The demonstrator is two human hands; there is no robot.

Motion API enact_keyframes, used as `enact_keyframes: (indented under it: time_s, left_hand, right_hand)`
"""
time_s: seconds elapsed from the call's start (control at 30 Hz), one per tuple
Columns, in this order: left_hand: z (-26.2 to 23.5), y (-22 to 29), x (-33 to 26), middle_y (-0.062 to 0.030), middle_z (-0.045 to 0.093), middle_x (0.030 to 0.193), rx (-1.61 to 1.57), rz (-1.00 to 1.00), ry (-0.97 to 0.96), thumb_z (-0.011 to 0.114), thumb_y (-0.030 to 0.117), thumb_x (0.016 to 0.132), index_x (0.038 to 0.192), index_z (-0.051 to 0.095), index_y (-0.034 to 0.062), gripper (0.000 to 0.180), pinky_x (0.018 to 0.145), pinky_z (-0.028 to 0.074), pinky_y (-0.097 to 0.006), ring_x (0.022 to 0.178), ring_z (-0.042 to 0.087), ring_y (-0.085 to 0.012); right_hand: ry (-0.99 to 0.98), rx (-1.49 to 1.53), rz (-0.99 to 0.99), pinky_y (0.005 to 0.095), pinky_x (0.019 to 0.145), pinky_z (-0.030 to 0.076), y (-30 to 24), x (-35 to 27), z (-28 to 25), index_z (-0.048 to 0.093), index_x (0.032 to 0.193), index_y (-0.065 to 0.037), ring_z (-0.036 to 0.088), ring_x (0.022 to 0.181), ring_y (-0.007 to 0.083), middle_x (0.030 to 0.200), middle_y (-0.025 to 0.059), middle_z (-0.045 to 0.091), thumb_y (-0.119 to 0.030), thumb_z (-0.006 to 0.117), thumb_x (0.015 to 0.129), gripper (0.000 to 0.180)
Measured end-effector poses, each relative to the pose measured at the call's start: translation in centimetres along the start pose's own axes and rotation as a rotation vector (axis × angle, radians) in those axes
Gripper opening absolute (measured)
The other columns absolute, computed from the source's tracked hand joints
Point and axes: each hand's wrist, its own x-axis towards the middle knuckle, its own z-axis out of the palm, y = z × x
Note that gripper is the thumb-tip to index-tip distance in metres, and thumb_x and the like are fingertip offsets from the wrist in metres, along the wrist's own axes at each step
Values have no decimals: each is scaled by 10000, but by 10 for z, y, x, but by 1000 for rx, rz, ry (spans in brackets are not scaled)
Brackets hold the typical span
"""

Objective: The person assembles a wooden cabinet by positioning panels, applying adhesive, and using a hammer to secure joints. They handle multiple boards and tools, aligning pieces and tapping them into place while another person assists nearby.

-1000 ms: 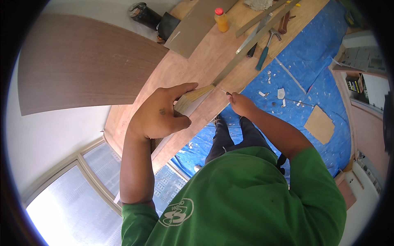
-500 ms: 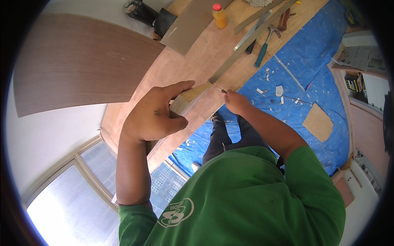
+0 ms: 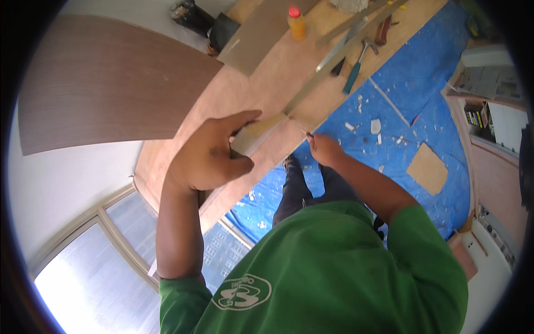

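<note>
Fingers (image 3: 246,118) of the left hand (image 3: 201,156) are clasping a wooden strip (image 3: 257,135) across its width, with the forefinger lying along its far side and the thumb along its near side; the remaining fingers are hiding behind the hand. On the right hand (image 3: 325,149), thumb and fingers are pinching the dark handle of a slim tool (image 3: 308,133), whose thin shaft is pointing up and left toward the strip's far end. Blur is keeping it unclear whether the tip is touching the wood.

The wooden strip is lying on the counter (image 3: 267,78), near the edge closest to the person. Beyond its far end, a long narrow board (image 3: 316,83) is stretching away to the upper right. Farther along, a hammer (image 3: 352,77) with a teal handle is resting near the counter's edge, and a red-capped bottle (image 3: 297,28) of orange liquid is standing farther back. At the left, a big brown panel (image 3: 111,83) is leaning out over the counter's back side. Blue sheeting (image 3: 400,69) is covering the floor, where pale scraps (image 3: 376,126) are lying scattered.
</note>
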Motion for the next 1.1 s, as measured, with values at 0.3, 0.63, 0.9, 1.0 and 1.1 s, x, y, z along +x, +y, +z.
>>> enact_keyframes:
  time_s: [0.3, 0.63, 0.9, 1.0, 1.1]
  left_hand:
    - [-1, 3, 1, -201, 737, 1137, 27, -29, -25, 709, 13, 603, 1415, 577, -38, 824, 857, 543, -311, 919, 704, -231]
    - [9, 5, 0, -203, 684, 749, 76, 19, 36, 692, 67, 625, 1365, 604, -42, 753, 678, 505, -340, 669, 680, -281]
    - [12, 9, -2, -215, 708, 834, 14, -20, 41, 690, 62, 635, 1362, 604, -53, 740, 705, 518, -344, 709, 695, -286]
    - [12, 10, -1, -217, 719, 967, 29, -68, 26, 685, 39, 626, 1379, 597, -50, 763, 746, 530, -324, 792, 702, -263]
    - [9, 12, -1, -205, 722, 1160, 7, -96, 18, 674, -11, 608, 1412, 586, -41, 809, 808, 540, -282, 920, 701, -211]
  right_hand:
    - [-18, 125, 38, 571, 733, 520, -6, -10, -13, 595, 984, 16, 687, 777, 440, 774, 238, 685, -386, 405, 1098, 459]
    - [-67, 87, 15, 562, 814, 532, -18, 23, -4, 604, 1022, 23, 688, 910, 456, 915, 277, 700, -380, 406, 1088, 454]
    - [-90, 81, -7, 553, 831, 534, -17, 27, -1, 602, 1054, 19, 689, 918, 454, 919, 266, 703, -380, 405, 1083, 447]
    - [-98, 75, -6, 558, 827, 532, -18, 29, -4, 603, 1041, 23, 687, 907, 461, 911, 269, 701, -371, 408, 1082, 442]
    - [-123, 64, 24, 563, 827, 529, -20, 25, -8, 612, 1017, 29, 686, 907, 465, 916, 275, 701, -359, 415, 1080, 440]
